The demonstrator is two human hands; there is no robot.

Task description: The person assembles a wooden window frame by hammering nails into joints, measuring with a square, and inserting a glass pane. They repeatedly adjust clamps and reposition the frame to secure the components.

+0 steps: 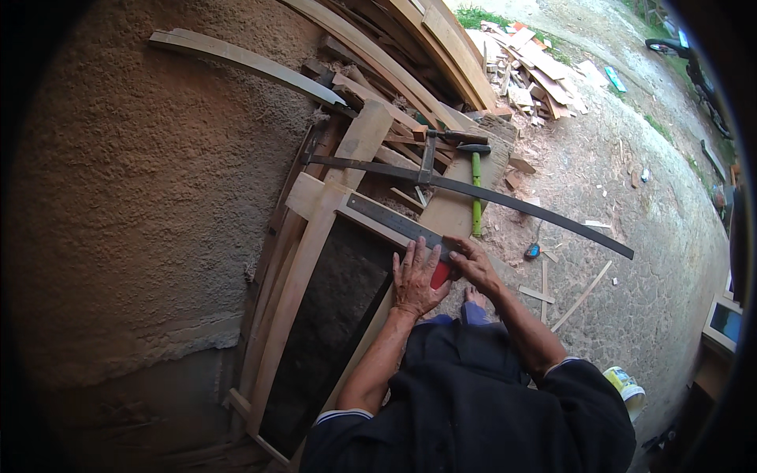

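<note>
A try square with a grey metal blade (386, 217) and a red stock (440, 274) lies along the end rail of a wooden frame (303, 260). My left hand (418, 284) rests on the square and rail, its fingers spread and extended. My right hand (475, 266) is closed at the square's near right corner, thumb and bent fingers against it; its palm side is hidden. Beyond the rail a long bar clamp (520, 206) stretches across the wood. A hammer with a lime-green handle (476, 193) lies beside the clamp's screw.
A rough earthen wall (158, 181) rises on the left. Boards (394, 59) lean at the back, with a heap of offcuts (536, 71) behind. On the concrete floor are a tape measure (533, 251), thin wood strips (582, 296) and a pale bucket (627, 388).
</note>
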